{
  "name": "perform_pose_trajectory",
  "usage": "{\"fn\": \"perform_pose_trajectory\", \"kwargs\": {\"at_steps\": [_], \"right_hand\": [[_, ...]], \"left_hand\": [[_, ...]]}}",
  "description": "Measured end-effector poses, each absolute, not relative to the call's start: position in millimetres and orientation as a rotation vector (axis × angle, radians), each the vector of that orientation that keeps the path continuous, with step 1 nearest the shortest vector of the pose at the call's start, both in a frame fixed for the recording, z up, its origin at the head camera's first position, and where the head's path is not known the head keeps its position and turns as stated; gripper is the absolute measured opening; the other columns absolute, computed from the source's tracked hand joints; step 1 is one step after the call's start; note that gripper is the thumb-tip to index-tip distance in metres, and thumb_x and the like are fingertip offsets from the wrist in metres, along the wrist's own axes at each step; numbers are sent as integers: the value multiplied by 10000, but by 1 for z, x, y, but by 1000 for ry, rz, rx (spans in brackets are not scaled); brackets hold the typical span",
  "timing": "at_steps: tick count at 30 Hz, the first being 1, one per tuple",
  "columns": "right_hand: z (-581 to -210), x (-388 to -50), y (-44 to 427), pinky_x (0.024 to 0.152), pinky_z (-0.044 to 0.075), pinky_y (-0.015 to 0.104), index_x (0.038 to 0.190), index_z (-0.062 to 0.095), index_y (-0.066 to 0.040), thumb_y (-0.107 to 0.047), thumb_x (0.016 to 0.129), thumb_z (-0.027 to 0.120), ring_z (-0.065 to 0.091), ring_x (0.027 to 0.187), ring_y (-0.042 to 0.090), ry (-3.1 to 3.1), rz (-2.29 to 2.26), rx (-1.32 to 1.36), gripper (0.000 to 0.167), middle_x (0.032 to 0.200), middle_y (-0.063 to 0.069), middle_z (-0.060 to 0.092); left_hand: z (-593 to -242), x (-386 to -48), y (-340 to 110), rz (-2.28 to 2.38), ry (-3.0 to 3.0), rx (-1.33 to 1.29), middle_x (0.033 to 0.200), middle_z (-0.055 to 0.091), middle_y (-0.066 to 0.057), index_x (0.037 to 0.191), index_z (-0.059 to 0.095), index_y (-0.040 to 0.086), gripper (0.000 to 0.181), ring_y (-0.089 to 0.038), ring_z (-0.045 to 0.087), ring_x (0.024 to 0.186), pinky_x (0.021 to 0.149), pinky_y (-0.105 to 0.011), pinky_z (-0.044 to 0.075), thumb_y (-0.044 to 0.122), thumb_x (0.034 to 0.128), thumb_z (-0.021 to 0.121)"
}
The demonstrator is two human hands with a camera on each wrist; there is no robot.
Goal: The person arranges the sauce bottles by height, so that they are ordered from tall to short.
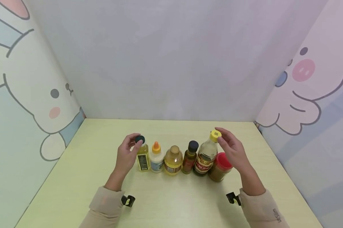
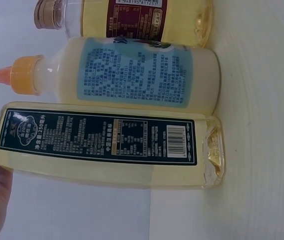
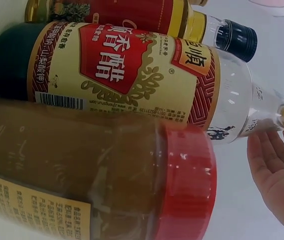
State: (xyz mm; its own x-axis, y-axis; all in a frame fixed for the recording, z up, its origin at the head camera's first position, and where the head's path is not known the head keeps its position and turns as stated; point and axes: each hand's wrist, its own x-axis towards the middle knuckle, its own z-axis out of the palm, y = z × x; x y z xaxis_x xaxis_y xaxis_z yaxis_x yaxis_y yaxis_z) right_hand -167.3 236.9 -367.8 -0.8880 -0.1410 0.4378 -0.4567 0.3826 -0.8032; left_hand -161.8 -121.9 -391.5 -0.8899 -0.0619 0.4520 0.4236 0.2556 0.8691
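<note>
Several bottles and a jar stand side by side in a row. At the row's left end, my left hand point(image 1: 127, 154) pinches the top of a clear bottle of yellow liquid point(image 2: 107, 145) by its dark cap, thumb in front. Toward the other end, my right hand point(image 1: 232, 148) has thumb and fingers about the yellow-capped neck of a vinegar bottle point(image 3: 117, 70), which leans slightly to the right in the head view. Below that hand is a red-lidded jar of brown paste point(image 1: 220, 166). The left fingertips are mostly hidden behind the cap.
Between the two held bottles stand a white squeeze bottle point(image 1: 156, 160) with an orange tip, a round gold-capped bottle point(image 1: 173, 161) and a dark-capped bottle point(image 1: 189, 160) with a red label. They stand close together on the pale yellow table point(image 1: 171, 202). Walls point(image 1: 168, 63) enclose its back and sides.
</note>
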Motion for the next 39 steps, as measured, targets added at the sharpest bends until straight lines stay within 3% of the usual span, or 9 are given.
{"fn": "perform_pose_trajectory", "kwargs": {"at_steps": [5, 9, 20, 25, 39], "right_hand": [[-370, -169, 232, 803, 476, 149, 1300, 515, 75, -8, 1003, 517, 566, 913, 83, -2270, 1605, 542, 308, 1076, -35, 625], [-372, -171, 229, 807, 486, 166, 1287, 511, 76, -9, 1002, 520, 584, 920, 103, -2237, 1679, 536, 297, 1084, -86, 646], [-370, -167, 223, 898, 444, 148, 1286, 488, 56, -80, 1023, 505, 568, 1025, 38, -2354, 1616, 394, 297, 1149, 224, 611], [-367, -165, 218, 901, 432, 137, 1300, 500, 35, -83, 1015, 520, 559, 1032, 12, -2377, 1591, 317, 309, 1167, 219, 621], [-365, -163, 217, 911, 426, 132, 1310, 490, 43, -94, 1015, 522, 546, 1043, -17, -2408, 1571, 289, 327, 1188, 218, 622]], "left_hand": [[-393, -162, -122, -1685, -2138, -322, 1097, 601, -254, 1181, 545, -126, 265, -45, 539, 961, 885, -156, 443, -24, 943, 601], [-396, -164, -124, -1710, -2107, -341, 1090, 599, -257, 1169, 549, -131, 260, -48, 553, 954, 881, -168, 451, -38, 933, 603], [-408, -171, -126, -1794, -2013, -352, 1055, 590, -185, 1139, 550, -143, 237, -46, 557, 937, 882, -165, 444, -90, 912, 594], [-428, -185, -129, -1838, -1985, -326, 1074, 590, -96, 1165, 576, -90, 252, -86, 563, 959, 890, -174, 441, -51, 920, 618], [-436, -190, -131, -1866, -1961, -336, 1080, 599, -78, 1170, 583, -63, 252, -129, 571, 973, 887, -199, 448, 23, 937, 625]]}}
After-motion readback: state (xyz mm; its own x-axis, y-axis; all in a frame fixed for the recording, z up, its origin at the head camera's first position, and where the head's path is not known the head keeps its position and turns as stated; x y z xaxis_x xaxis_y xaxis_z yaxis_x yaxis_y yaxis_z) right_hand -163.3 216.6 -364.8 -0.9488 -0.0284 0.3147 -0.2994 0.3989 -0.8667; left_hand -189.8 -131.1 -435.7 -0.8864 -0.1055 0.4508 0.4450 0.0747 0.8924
